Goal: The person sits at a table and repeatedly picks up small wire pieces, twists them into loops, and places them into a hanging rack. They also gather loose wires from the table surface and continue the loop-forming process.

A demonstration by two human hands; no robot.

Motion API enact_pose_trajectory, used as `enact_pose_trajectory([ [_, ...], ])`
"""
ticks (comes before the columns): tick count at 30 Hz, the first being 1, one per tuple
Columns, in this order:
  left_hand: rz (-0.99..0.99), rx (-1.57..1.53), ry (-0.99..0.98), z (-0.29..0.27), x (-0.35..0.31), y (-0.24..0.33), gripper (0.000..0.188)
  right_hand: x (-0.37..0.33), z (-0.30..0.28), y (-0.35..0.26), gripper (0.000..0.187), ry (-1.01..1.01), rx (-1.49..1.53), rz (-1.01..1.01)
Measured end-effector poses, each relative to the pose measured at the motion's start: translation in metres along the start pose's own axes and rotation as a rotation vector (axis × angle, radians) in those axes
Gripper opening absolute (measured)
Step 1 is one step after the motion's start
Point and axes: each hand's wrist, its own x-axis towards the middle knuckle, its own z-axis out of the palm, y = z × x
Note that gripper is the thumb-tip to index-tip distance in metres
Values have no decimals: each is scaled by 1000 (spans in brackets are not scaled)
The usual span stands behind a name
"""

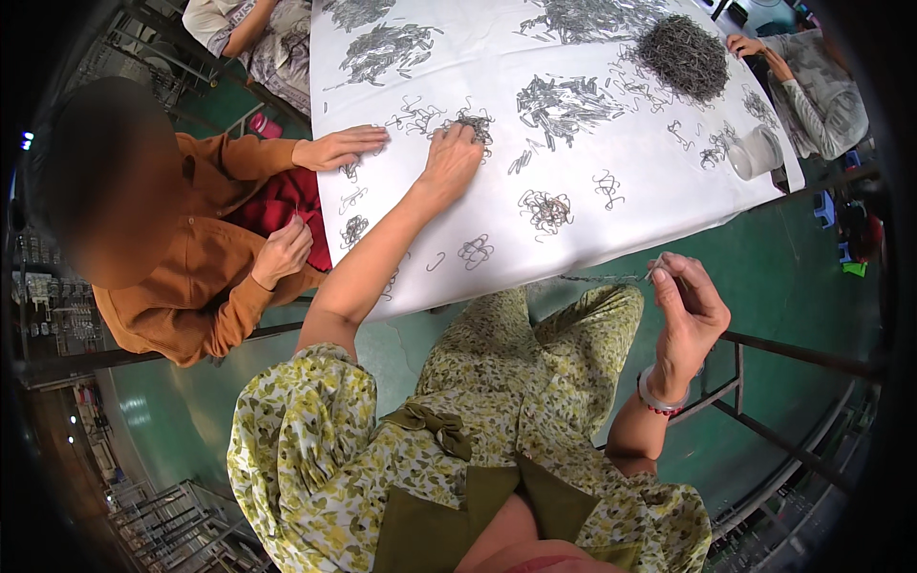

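Pinching a thin wire hook (657, 270), your right hand (690, 307) is gripping at four o'clock; your left hand (449, 158), fingers spread, is pressing a hook pile (473, 124) on the table (659, 191) at twelve.

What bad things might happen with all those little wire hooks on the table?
1. The left hand presses into a tangled clump of hooks, so a pointed end might prick a finger.
2. The right hand pinches a thin wire piece out past the table's edge; if it slips, it would likely drop to the green floor.
3. Loose hooks near that edge could get knocked off.
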Motion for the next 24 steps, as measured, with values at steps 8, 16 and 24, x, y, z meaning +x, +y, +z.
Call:
enact_pose_trajectory([
  [8,-270,-110,-25,-45,26,-17,14,-4,2,-3,21,64,-9,130],
  [16,-316,-490,-288,-66,33,-16,20,-6,-2,11,25,92,-17,100],
  [24,109,-1741,-370,-151,0,165,14,-21,3,17,20,166,3,73],
])
